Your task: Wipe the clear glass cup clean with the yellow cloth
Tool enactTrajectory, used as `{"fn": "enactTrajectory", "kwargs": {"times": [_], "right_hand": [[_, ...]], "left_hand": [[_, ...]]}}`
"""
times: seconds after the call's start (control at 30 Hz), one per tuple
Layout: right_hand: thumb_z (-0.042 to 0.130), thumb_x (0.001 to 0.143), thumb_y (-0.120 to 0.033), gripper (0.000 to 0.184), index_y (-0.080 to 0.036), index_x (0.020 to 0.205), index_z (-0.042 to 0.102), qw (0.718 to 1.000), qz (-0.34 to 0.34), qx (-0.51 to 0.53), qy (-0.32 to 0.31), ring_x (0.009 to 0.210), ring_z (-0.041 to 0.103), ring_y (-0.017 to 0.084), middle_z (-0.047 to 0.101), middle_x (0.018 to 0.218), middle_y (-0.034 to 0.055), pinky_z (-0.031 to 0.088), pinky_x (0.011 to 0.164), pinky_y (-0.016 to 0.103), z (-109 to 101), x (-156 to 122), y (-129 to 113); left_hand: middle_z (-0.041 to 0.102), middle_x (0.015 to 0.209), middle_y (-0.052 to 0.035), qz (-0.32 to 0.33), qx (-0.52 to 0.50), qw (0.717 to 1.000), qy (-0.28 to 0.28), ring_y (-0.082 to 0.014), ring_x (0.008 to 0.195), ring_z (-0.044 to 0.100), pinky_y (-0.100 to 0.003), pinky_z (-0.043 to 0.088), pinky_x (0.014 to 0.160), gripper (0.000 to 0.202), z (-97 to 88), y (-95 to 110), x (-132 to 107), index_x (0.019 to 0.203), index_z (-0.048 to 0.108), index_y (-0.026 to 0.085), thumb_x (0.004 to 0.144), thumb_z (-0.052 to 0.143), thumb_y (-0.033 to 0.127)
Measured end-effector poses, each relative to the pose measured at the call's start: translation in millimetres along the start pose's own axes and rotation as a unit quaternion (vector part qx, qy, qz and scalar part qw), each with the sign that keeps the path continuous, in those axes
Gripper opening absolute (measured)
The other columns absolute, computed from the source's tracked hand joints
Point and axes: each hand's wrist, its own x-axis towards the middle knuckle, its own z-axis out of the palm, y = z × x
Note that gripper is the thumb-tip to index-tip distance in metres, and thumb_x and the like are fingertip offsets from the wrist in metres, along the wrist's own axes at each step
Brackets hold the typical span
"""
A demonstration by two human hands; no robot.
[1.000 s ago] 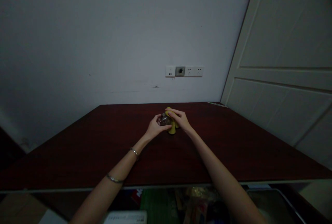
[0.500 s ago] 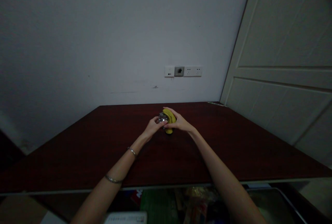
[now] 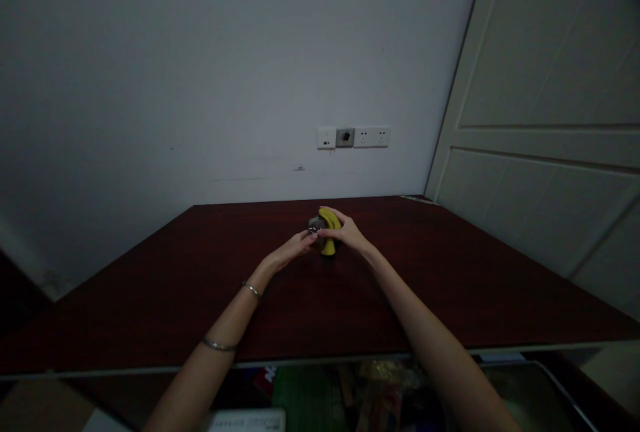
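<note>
Two yellow bananas (image 3: 329, 247) stand upright together near the middle of the dark red table, with my right hand (image 3: 352, 235) curled around them from the right. Pressed against their left side is a small, round, shiny object (image 3: 316, 223), clear like glass; its exact kind is hard to make out in the dim light. My left hand (image 3: 296, 247) is closed on this object at its near left side, fingertips pinching it. The right thumb reaches across the bananas to the object too. Silvery bangles circle my left wrist and forearm.
The table (image 3: 240, 325) reaches back to a pale wall with sockets (image 3: 371, 137). A white panelled door (image 3: 545, 219) stands on the right. Below the table's front edge, an open space holds a green item (image 3: 307, 399), a white box (image 3: 247, 420) and assorted packets (image 3: 381, 402).
The shiny object has turned and shifted slightly right against the bananas. My left hand has dropped lower on it, and its fingers lie straighter. The bananas have moved slightly right.
</note>
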Motion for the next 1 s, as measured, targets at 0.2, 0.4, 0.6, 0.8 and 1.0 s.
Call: {"fn": "enactTrajectory", "kwargs": {"times": [0.2, 0.4, 0.6, 0.8, 1.0], "right_hand": [[0.075, 0.055, -0.03, 0.064, -0.02, 0.115, 0.055, 0.999, 0.042, 0.03, 0.018, 0.102, 0.057, 0.021, 0.061, 0.112, 0.0054, 0.044, 0.09, 0.033, 3.1, -0.2, 0.7], [0.074, 0.057, -0.031, 0.059, -0.021, 0.113, 0.056, 0.999, 0.046, 0.021, 0.004, 0.103, 0.056, 0.021, 0.061, 0.112, 0.0049, 0.043, 0.092, 0.034, 5.3, -0.9, 3.6], [0.072, 0.061, -0.033, 0.06, -0.022, 0.117, 0.053, 0.998, 0.05, 0.012, -0.036, 0.101, 0.057, 0.02, 0.061, 0.112, 0.0052, 0.043, 0.092, 0.034, 2.0, -0.4, 6.9], [0.068, 0.066, -0.038, 0.056, -0.023, 0.117, 0.053, 0.999, 0.028, -0.014, -0.043, 0.106, 0.055, 0.02, 0.059, 0.116, 0.005, 0.042, 0.094, 0.034, 0.1, 2.4, 10.9], [0.051, 0.079, -0.045, 0.036, -0.019, 0.103, 0.062, 0.997, -0.05, -0.058, 0.033, 0.101, 0.057, 0.018, 0.064, 0.106, 0.0061, 0.041, 0.092, 0.032, 8.3, 6.0, 17.7]], "left_hand": [[0.045, 0.128, -0.0162, 0.071, 0.012, 0.996, 0.053, -0.025, 0.11, 0.051, -0.041, 0.038, 0.096, 0.09, 1.9, -9.0, 9.0, 0.131, 0.029, 0.015, 0.057, 0.077, 0.029], [0.06, 0.11, -0.0123, 0.064, 0.084, 0.993, 0.054, -0.0224, 0.097, 0.059, -0.04, 0.044, 0.089, 0.069, -0.5, -4.7, 6.7, 0.116, 0.046, 0.012, 0.056, 0.077, 0.024], [0.066, 0.098, -0.0101, 0.069, 0.129, 0.985, 0.088, -0.0205, 0.088, 0.062, -0.038, 0.048, 0.084, 0.059, 1.0, -2.8, 5.0, 0.106, 0.055, 0.01, 0.054, 0.078, 0.023], [0.063, 0.108, -0.0113, 0.08, 0.087, 0.989, 0.092, -0.0208, 0.093, 0.062, -0.037, 0.047, 0.087, 0.065, 1.3, -6.7, 7.9, 0.109, 0.054, 0.012, 0.05, 0.08, 0.021], [0.063, 0.106, -0.011, 0.081, 0.105, 0.987, 0.096, -0.0216, 0.095, 0.061, -0.038, 0.047, 0.087, 0.066, 2.9, -6.0, 7.8, 0.107, 0.055, 0.012, 0.047, 0.081, 0.02]]}}
